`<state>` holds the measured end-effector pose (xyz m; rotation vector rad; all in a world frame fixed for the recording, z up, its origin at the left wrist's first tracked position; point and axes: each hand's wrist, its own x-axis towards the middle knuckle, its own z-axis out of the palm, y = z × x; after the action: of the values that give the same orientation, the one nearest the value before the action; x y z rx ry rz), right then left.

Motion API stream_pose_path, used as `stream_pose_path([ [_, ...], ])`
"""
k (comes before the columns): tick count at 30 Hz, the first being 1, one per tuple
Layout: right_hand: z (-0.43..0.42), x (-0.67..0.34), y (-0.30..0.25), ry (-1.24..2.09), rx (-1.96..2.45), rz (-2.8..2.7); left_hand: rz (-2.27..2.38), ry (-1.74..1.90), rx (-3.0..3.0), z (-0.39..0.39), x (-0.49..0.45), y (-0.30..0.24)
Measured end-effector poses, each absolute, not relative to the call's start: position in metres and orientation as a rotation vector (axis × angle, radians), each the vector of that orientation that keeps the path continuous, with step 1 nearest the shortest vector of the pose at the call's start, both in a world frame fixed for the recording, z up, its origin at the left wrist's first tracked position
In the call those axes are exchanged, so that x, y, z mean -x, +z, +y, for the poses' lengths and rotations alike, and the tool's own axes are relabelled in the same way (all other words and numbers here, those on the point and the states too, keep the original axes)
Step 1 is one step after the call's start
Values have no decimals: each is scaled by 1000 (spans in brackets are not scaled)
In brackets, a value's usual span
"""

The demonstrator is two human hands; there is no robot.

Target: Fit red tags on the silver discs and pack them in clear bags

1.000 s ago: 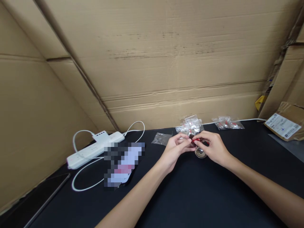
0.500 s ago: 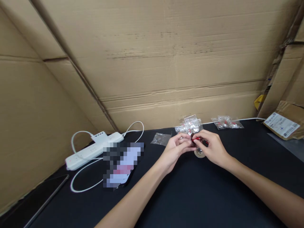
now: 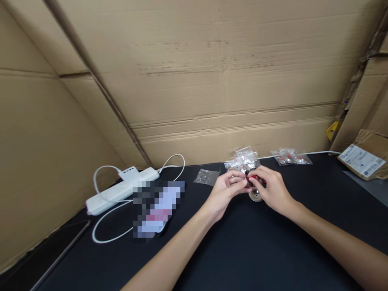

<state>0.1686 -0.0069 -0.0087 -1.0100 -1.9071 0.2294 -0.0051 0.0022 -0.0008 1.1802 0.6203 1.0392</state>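
Above the black table my two hands meet at right of centre. My left hand (image 3: 224, 193) is closed, its thumb and fingers pinched round a small shiny part that is mostly hidden. My right hand (image 3: 274, 188) is closed too, with a small red piece (image 3: 252, 178) between thumb and fingertips, right against what the left hand has. Just below the fingers lies a round metal disc (image 3: 255, 196) with holes, partly covered by the right hand. Right behind the hands is a pile of clear plastic bags (image 3: 243, 157) with shiny and red parts inside.
More small bags (image 3: 291, 157) lie at the back right, and a flat clear bag (image 3: 207, 176) is left of the hands. A white power strip (image 3: 112, 194) with cables and a blurred phone-like object (image 3: 160, 210) lie left. Cardboard walls (image 3: 212, 81) enclose the table; a labelled package (image 3: 362, 159) is right.
Both hands keep almost the same place and pinch, with only slight finger movement. The whole view has shifted a little.
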Motion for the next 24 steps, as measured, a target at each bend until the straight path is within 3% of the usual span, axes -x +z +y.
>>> stream_pose_path([
  [8, -11, -163, -9, 229, 1079, -1811, 660, 1106, -1161, 1, -1, -7],
  [15, -2, -163, -16, 566, 1014, -1620, 769, 1150, -1240, 4, -1, -12],
  [24, -11, -166, -3, 211, 1070, -1828, 760, 1163, -1278, 3, 0, -6],
])
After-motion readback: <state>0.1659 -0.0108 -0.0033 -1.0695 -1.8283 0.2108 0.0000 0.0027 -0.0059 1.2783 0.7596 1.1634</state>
